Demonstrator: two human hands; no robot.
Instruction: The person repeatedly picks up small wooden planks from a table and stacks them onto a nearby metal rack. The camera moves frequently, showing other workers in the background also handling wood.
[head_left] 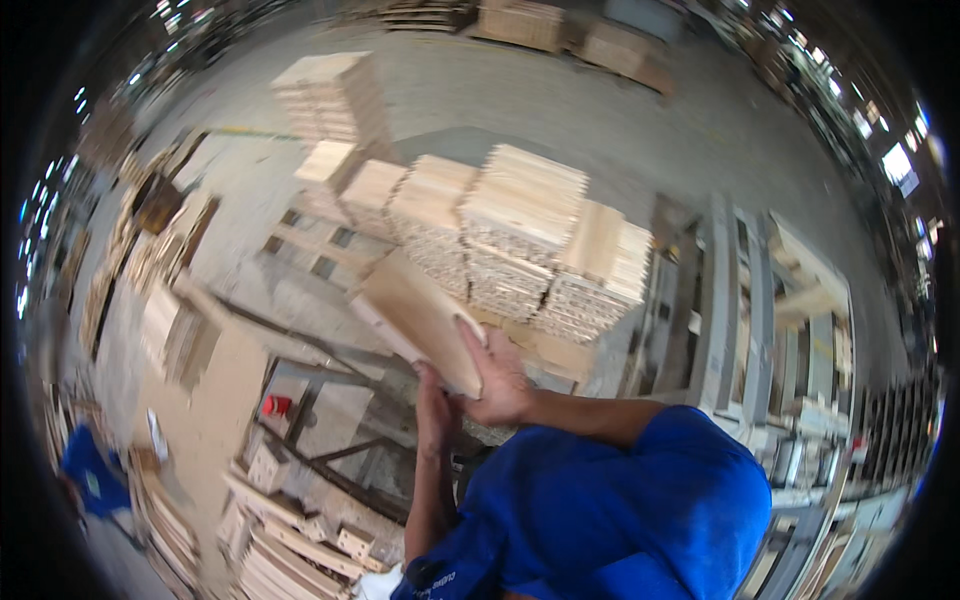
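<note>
A bundle of pale wooden boards (412, 308) slants up and to the left, held between both my hands in front of my body. My right hand (500, 378) is wrapped round its near right side, with a thumb or finger lying along the top face. Below the near end, my left hand (434, 408) grips the left edge; some of its fingers are hidden. Motion blur keeps me from telling whether this is several boards or one thick piece. Just beyond it stand neat stacks of similar boards (525, 205) on a wooden pallet (318, 245).
A taller stack (330, 95) rises behind at far left. To the left, a brown worktable (215, 355) carries more boards, beside a metal frame (340, 375) and a small red object (277, 405). Curved wooden parts (290, 555) lie at lower left. Grey metal racking (745, 310) stands at right.
</note>
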